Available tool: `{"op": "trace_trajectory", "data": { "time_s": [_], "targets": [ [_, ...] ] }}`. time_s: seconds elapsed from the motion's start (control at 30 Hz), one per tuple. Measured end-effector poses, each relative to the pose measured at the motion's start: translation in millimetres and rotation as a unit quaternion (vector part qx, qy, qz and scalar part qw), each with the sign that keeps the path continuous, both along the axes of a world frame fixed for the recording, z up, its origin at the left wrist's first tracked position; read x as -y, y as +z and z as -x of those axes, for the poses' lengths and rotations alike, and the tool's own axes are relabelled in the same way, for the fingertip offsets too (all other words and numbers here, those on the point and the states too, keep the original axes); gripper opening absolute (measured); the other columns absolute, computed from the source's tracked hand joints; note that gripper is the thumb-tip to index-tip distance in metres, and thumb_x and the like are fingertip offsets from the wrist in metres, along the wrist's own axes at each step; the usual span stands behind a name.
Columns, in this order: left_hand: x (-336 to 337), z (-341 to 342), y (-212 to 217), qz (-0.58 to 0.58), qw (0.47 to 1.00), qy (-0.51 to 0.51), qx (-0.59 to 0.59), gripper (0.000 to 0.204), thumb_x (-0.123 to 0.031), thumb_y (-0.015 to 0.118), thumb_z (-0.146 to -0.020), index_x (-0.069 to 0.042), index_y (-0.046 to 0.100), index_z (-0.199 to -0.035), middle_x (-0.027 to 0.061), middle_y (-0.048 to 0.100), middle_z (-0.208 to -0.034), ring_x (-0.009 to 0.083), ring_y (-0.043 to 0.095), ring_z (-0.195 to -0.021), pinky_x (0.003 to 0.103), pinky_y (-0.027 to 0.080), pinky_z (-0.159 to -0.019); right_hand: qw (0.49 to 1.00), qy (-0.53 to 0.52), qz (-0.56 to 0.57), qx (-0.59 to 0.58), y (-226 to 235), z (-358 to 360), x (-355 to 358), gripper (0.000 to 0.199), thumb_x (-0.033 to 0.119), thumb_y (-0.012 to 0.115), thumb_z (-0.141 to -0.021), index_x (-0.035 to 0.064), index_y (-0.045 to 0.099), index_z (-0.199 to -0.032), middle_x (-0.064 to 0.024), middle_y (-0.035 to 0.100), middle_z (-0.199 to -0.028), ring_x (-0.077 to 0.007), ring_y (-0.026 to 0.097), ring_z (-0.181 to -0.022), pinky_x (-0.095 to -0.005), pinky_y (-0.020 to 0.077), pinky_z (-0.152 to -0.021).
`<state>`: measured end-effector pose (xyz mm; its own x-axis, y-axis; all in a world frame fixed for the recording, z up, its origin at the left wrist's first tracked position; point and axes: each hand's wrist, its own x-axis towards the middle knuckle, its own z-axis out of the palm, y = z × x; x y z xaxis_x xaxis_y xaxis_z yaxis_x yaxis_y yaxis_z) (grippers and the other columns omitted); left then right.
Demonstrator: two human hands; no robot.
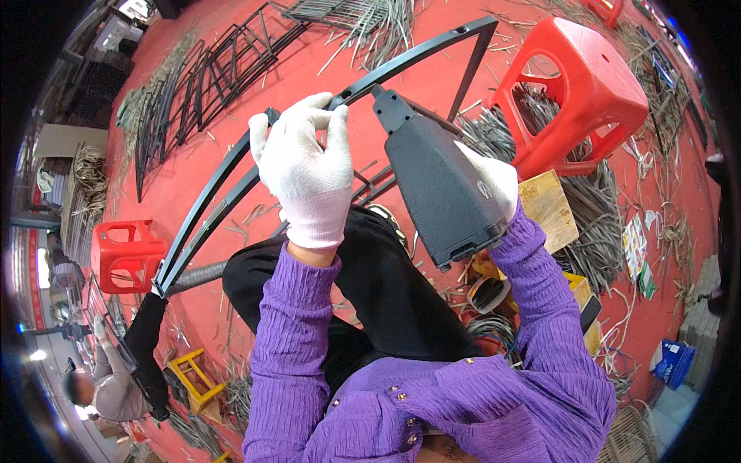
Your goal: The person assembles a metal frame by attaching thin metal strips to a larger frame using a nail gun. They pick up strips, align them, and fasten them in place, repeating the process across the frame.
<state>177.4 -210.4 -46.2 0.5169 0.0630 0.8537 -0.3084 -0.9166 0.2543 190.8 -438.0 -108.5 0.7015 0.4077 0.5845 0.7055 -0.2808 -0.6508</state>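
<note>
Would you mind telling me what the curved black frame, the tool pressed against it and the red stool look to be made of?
The curved black frame looks like painted or coated metal: thin, rigid bars with a dull sheen. The black tool seems matte moulded plastic, with a smooth housing and a vented end. The red stool looks like glossy moulded plastic, in one piece with cut-out sides. Both gloves look like white knitted fabric.

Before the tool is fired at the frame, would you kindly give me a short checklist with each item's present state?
1. Left hand gripping the black metal frame: ok.
2. Right hand holding the black power tool: ok.
3. Tool's nose at the frame bar: ok.
4. Left fingers apart from the nose: not ok, close beside it.
5. Both hands gloved: ok.
6. Trigger finger position: cannot tell, hidden.
</note>
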Motion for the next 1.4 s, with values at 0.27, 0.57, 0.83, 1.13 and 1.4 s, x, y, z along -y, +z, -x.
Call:
{"op": "trace_trajectory", "data": {
  "time_s": [0.27, 0.57, 0.83, 1.13, 1.4],
  "targets": [
    [3, 2, 1, 0.011, 1.0, 0.005, -0.013, 0.013, -0.008, 0.071, -0.08, -0.006, 0.061, -0.072, 0.0053, 0.071, -0.084, 0.0151, 0.056, -0.063, 0.031, 0.037, -0.084, 0.999, 0.004, -0.015, -0.032, -19, -4, -1, 0.055, -0.001, 0.064, -0.076, 0.006, 0.057, -0.129, -0.013, 0.071, -0.094, -0.0212, 0.072, -0.079, -0.028, 0.0549, -0.068],
    [3, 0, -1, 0.006, 1.0, 0.009, -0.004, 0.015, -0.008, 0.071, -0.08, -0.007, 0.06, -0.07, 0.0043, 0.071, -0.085, 0.0133, 0.056, -0.06, 0.03, 0.037, -0.084, 1.0, -0.022, 0.004, -0.007, -33, -7, 3, 0.056, -0.002, 0.065, -0.074, 0.007, 0.058, -0.128, -0.011, 0.071, -0.089, -0.0206, 0.071, -0.075, -0.0277, 0.0547, -0.065],
    [5, 1, 1, 0.01, 1.0, 0.012, -0.008, 0.015, -0.008, 0.073, -0.079, -0.007, 0.06, -0.07, 0.0045, 0.071, -0.085, 0.0143, 0.057, -0.063, 0.03, 0.037, -0.081, 0.999, -0.024, 0.019, 0.012, -43, -7, 1, 0.057, -0.001, 0.067, -0.073, 0.0055, 0.057, -0.128, -0.0098, 0.071, -0.084, -0.0208, 0.071, -0.071, -0.0283, 0.0546, -0.061],
    [4, 0, -1, 0.007, 1.0, 0.009, 0.002, 0.015, -0.008, 0.073, -0.077, -0.008, 0.06, -0.07, 0.0043, 0.071, -0.085, 0.0154, 0.055, -0.065, 0.03, 0.039, -0.078, 0.998, 0.013, -0.019, -0.06, -34, 0, -2, 0.046, 0.006, 0.069, -0.078, 0.0013, 0.059, -0.123, -0.0123, 0.071, -0.095, -0.0205, 0.071, -0.081, -0.0284, 0.0562, -0.069],
    [-1, 6, 12, 0.005, 0.997, -0.018, -0.077, 0.015, -0.012, 0.075, -0.077, -0.008, 0.061, -0.073, 0.0035, 0.07, -0.083, 0.0157, 0.054, -0.066, 0.03, 0.04, -0.074, 0.991, 0.003, -0.076, -0.107, -55, -4, -11, 0.047, 0.005, 0.069, -0.076, 0.0035, 0.061, -0.122, -0.0133, 0.071, -0.094, -0.0228, 0.071, -0.081, -0.0287, 0.0562, -0.07]
  ]
}}
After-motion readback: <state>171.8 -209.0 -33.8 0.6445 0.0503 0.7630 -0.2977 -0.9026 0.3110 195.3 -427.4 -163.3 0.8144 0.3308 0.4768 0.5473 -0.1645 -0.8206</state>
